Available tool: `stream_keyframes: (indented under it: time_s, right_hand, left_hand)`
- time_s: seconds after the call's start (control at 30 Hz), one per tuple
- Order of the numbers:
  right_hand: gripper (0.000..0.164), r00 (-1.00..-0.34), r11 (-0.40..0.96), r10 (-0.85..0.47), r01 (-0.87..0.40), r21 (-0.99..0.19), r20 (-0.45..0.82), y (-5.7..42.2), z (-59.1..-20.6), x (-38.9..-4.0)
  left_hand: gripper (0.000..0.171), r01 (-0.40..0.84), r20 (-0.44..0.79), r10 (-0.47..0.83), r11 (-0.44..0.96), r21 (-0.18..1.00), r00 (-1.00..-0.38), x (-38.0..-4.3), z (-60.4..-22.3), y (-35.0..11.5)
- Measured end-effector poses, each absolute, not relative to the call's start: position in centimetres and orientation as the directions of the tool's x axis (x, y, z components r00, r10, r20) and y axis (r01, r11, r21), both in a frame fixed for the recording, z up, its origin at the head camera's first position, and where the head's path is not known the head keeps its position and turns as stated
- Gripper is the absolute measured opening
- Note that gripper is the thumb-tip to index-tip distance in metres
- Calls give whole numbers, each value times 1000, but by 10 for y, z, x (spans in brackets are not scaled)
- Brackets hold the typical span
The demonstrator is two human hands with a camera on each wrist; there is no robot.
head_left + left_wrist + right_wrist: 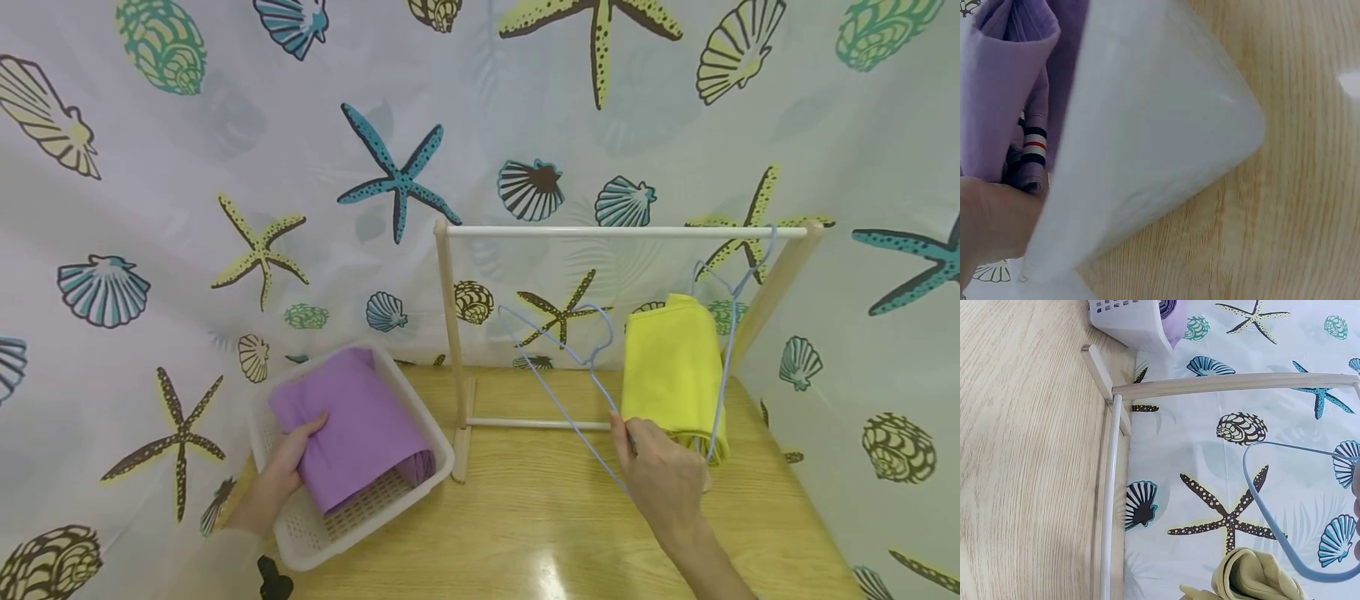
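Observation:
My left hand point(288, 454) grips a folded purple cloth garment point(352, 429), thumb on top, inside the white basket point(444, 454). In the left wrist view, a striped band point(1034, 147) shows on the purple fabric beside the hand. My right hand point(663, 471) holds a light blue hanger point(1285, 545) by one side, its hook pointing up in front of the rack. Just behind that hand, a folded yellow cloth point(667, 367) hangs on another blue hanger point(724, 383), hooked at the right end of the rack's white rod point(585, 232).
The wooden rack has a left post point(452, 333), a right post point(776, 287) and a low white crossbar point(536, 423). It stands on a wood-grain table point(510, 508). A white curtain point(465, 75) printed with shells and starfish surrounds the table at the back and sides.

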State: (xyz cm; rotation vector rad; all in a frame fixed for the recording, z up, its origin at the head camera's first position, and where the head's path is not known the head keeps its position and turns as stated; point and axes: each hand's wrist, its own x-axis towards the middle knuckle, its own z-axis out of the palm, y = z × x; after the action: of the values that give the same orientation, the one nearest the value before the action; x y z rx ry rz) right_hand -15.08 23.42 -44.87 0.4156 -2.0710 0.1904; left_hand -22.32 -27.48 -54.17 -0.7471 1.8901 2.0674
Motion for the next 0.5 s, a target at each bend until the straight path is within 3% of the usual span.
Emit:
stream_keyframes:
  time_s: [0.13, 0.5]
  right_hand:
    - [54, -454, 928, -205, -371, 25, 867, 234, -450, -151]
    - [51, -431, 922, -201, -386, 22, 879, 233, -451, -152]
  left_hand:
    - [96, -517, -515, -198, -44, 855, -834, -217, -546, -280]
    - [89, -474, -436, -229, 152, 867, -870, -215, -535, -279]
